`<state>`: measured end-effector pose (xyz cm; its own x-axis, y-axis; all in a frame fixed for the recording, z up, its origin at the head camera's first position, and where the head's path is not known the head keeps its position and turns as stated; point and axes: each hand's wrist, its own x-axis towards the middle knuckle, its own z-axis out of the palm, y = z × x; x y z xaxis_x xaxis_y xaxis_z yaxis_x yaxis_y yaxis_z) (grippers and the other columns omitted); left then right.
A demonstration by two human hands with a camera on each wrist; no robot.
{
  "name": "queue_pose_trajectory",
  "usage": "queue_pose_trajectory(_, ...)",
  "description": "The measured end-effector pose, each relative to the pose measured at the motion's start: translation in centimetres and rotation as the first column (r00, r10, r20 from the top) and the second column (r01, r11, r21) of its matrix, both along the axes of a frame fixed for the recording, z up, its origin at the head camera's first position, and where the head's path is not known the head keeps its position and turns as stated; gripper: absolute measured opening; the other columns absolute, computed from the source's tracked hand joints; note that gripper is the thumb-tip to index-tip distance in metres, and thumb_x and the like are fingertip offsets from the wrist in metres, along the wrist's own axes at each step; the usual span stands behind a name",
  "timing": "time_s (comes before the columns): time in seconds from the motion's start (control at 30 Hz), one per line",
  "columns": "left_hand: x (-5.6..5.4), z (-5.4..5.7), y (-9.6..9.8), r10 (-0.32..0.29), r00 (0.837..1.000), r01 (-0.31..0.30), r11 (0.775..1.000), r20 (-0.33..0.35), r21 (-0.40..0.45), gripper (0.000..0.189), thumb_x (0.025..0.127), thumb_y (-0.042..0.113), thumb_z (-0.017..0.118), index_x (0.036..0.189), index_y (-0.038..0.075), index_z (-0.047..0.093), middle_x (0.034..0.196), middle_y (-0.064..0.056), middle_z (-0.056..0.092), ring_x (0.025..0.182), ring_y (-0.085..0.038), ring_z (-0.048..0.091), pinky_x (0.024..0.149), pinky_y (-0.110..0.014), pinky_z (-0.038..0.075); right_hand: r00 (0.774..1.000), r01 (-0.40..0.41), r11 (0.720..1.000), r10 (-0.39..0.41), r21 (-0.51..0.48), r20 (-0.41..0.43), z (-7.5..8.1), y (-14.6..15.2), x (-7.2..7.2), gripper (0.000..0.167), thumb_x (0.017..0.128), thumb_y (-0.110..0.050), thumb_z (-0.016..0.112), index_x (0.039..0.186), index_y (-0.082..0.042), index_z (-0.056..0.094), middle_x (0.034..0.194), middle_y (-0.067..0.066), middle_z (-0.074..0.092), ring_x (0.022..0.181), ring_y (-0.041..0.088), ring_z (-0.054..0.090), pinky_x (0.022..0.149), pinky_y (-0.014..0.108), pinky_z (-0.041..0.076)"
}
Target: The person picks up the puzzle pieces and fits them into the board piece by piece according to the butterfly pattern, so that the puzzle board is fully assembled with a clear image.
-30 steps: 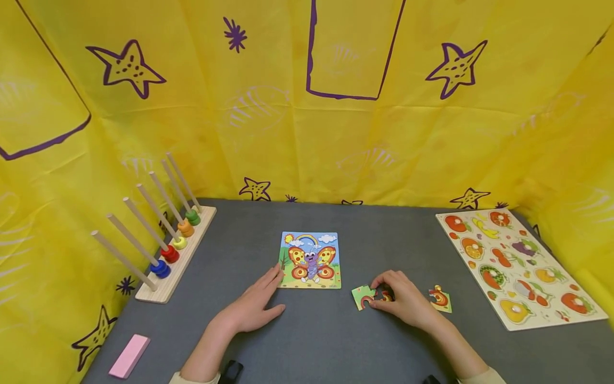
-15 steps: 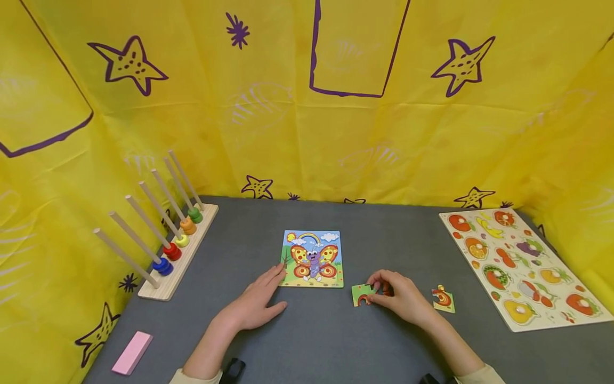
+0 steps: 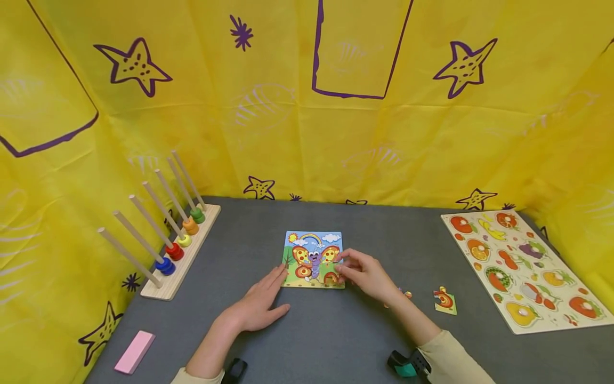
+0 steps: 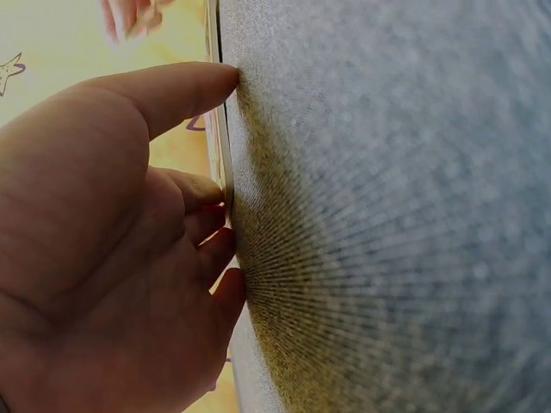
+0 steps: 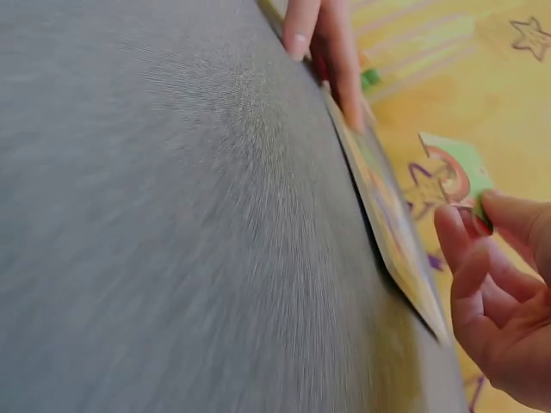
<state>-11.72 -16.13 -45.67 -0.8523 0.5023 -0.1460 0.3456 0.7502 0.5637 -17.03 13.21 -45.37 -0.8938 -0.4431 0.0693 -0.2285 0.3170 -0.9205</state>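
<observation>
The butterfly puzzle board (image 3: 298, 255) lies flat on the dark table. Beside its left edge my left hand (image 3: 259, 298) rests with extended fingers, the fingertips right at the edge. My right hand (image 3: 366, 273) pinches a green puzzle piece (image 5: 469, 163) with a red-orange curve between thumb and fingers. In the right wrist view the piece is raised above the board; in the head view it overlaps the board's lower right. A second puzzle piece (image 3: 446, 302) lies to the right. Another piece (image 3: 408, 294) is mostly hidden behind the right forearm.
A wooden peg stacker (image 3: 184, 253) with coloured rings stands at the left. In front of it lies a pink block (image 3: 135, 352). A fruit puzzle board (image 3: 513, 277) occupies the right side. The yellow patterned cloth (image 3: 297, 133) rises behind the table.
My right hand has picked up the green puzzle piece from the table and carried it left and away from me, over the butterfly board. The left hand has stayed at the board's edge.
</observation>
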Motion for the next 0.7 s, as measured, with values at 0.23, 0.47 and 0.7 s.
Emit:
queue_pose_trajectory(0.23, -0.1, 0.5, 0.0, 0.002, 0.998, -0.002, 1.0, 0.064, 0.006, 0.081, 0.097, 0.033, 0.059, 0.156, 0.002, 0.013, 0.161, -0.017, 0.013, 0.147, -0.034, 0.012, 0.112, -0.057, 0.02, 0.988, 0.038, 0.992, -0.019, 0.124, -0.155, -0.2, -4.2, -2.5, 0.017, 0.092, -0.025, 0.069, 0.105, -0.016, 0.076, 0.092, -0.007, 0.071, 0.07, 0.01, 0.057, 0.061, 0.025, 0.046)
queue_pose_trajectory(0.47, -0.1, 0.5, -0.2, -0.014, 0.998, 0.013, 1.0, 0.059, 0.018, 0.078, 0.098, 0.033, 0.058, 0.156, 0.004, 0.015, 0.161, -0.016, 0.012, 0.147, -0.035, 0.011, 0.112, -0.058, 0.019, 0.983, 0.009, 0.983, 0.024, 0.181, -0.181, -0.6, -7.3, -4.1, 0.013, 0.086, -0.021, 0.076, 0.093, -0.01, 0.076, 0.076, -0.006, 0.069, 0.065, 0.003, 0.06, 0.06, 0.022, 0.049)
queue_pose_trajectory(0.7, -0.1, 0.6, -0.4, -0.048, 0.998, 0.047, 0.998, 0.044, 0.037, 0.071, 0.098, 0.032, 0.057, 0.155, 0.008, 0.024, 0.161, -0.018, 0.012, 0.146, -0.039, 0.011, 0.11, -0.062, 0.02, 0.967, -0.01, 0.971, 0.07, 0.237, -0.247, -1.1, -8.8, -4.7, 0.007, 0.085, -0.021, 0.077, 0.087, -0.014, 0.077, 0.076, -0.009, 0.069, 0.067, 0.003, 0.057, 0.063, 0.023, 0.046)
